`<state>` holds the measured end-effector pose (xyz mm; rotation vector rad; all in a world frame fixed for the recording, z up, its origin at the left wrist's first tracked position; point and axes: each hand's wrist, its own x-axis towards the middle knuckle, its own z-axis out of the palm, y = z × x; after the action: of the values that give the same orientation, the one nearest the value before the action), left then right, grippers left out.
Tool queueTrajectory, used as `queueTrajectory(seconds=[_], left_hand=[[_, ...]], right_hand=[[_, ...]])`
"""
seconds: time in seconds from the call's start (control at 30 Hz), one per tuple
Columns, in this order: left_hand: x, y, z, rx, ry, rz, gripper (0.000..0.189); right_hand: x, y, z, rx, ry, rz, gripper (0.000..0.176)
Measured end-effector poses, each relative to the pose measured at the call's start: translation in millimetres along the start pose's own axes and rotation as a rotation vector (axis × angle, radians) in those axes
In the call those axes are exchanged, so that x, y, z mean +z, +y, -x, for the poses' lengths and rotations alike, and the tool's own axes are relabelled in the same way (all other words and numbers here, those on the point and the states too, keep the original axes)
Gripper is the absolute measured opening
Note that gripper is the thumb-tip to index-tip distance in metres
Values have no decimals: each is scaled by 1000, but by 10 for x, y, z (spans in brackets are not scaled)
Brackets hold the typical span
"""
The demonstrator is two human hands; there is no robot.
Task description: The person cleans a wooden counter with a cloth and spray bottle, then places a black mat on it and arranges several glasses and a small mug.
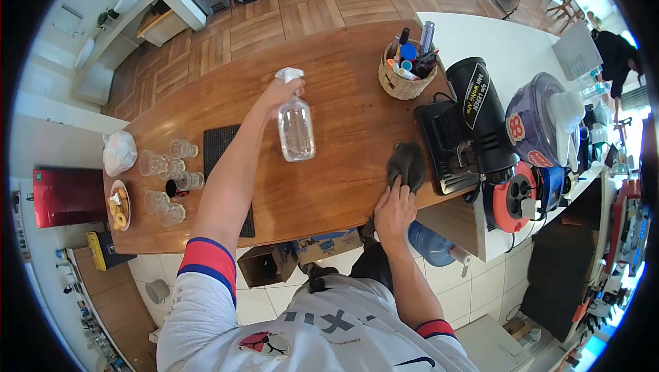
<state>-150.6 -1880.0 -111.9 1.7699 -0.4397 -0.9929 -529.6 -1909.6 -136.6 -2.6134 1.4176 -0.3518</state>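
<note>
My left hand point(280, 90) is wrapped round the neck of a clear spray bottle point(296, 132) with a white spray head, held upright over the wooden table point(343, 111). Clear liquid shows inside the bottle. Near the table's front edge, my right hand point(396, 211) has its fingers on a dark grey cloth point(406, 165), which is bunched on the wood. Part of the cloth hangs below the hand by the edge. Beneath my left forearm lies a black mat point(220, 147).
Several glasses point(158, 164), a plate of doughnuts point(119, 205) and a white bag point(120, 153) stand at the left end. A wicker basket point(405, 82) of bottles is at the back right, near a black coffee machine point(473, 118). Beyond it sits a red cable reel point(513, 197).
</note>
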Motion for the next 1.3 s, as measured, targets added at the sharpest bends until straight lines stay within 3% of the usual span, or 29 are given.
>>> queueTrajectory(seconds=[0.13, 0.2, 0.37, 0.43, 0.57, 0.67, 0.73, 0.9, 0.93, 1.0, 1.07, 1.2, 1.3], left_hand=[[376, 56, -139, 71, -44, 66, 15], [511, 140, -103, 97, -43, -53, 14], [645, 124, -77, 18, -51, -45, 21], [695, -9, -21, 41, -176, -171, 22], [998, -53, 401, -45, -188, -174, 16], [1195, -112, 570, -52, -268, -57, 30], [1336, -263, 513, -26, -296, -269, 33], [1265, -207, 252, -106, -219, -241, 43], [1198, -154, 144, -11, -130, -198, 31], [1061, -3, -51, 88, -40, -149, 29], [912, 190, -253, 72, 18, -218, 39], [759, 305, -613, 136, -62, -357, 36], [687, 338, -564, 133, -43, -384, 32]], right_hand=[[19, 16, 4, -9, 16, -1, 40], [14, 22, -2, -14, 26, 1, 40], [23, 26, 4, -21, 23, 4, 41], [52, 47, 11, -27, 33, -6, 41], [37, 48, 8, -29, 41, -18, 41], [54, 56, 15, -30, 38, -17, 41], [61, 56, 11, -31, 42, -24, 41], [17, 45, 18, -42, 45, -22, 42], [14, 43, 17, -40, 33, -23, 42], [9, 50, 23, -41, 25, -19, 42], [11, 60, 16, -98, -15, -8, 43], [-18, 25, -73, -242, -142, -30, 43], [-47, -109, -244, -518, -96, -133, 40]])
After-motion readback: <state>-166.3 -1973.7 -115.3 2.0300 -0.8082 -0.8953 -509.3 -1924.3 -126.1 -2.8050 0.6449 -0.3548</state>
